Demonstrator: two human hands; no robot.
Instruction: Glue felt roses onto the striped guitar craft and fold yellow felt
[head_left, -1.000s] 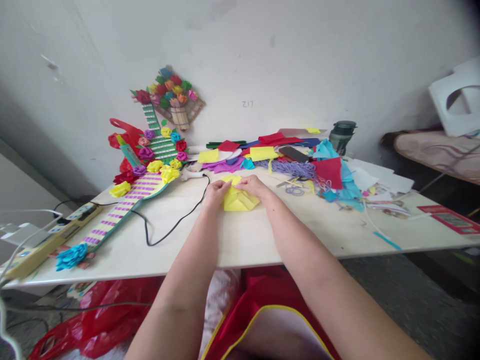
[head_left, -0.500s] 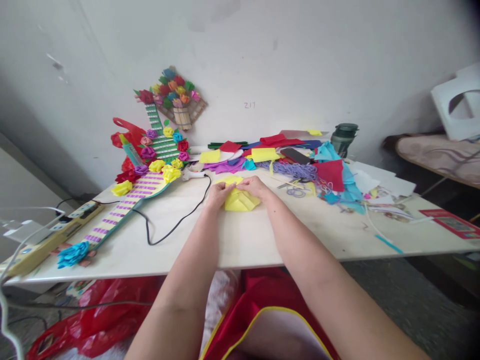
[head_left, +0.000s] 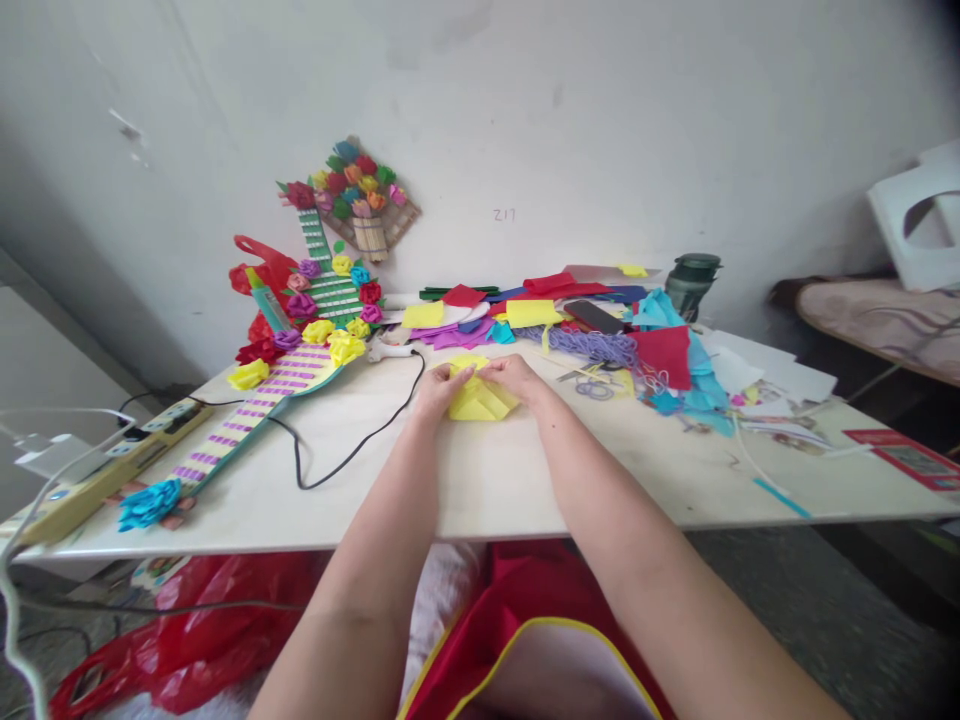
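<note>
A creased piece of yellow crepe paper [head_left: 481, 400] is held between my two hands, just over the middle of the table. My left hand [head_left: 439, 388] pinches its left side near the top, thumb and fingers pressed together. On the other side my right hand [head_left: 513, 374] pinches the upper edge, the fingertips close to those of the left. The paper's lower part spreads down toward me, with folds across it. Behind the hands lie a yellow sheet [head_left: 531, 313] and purple paper [head_left: 448, 335] in a pile.
A striped board with paper flowers [head_left: 277, 390] leans at left, by a power strip [head_left: 120, 465]. A white glue gun [head_left: 386, 350] trails a black cord [head_left: 352, 447]. At right are purple yarn [head_left: 592, 345], scissors [head_left: 576, 373], paper scraps [head_left: 705, 375] and a dark green bottle [head_left: 690, 283].
The view has shifted slightly, so the background sits a little lower and to the right. Both hands keep their pinch on the yellow paper, with barely any movement.
</note>
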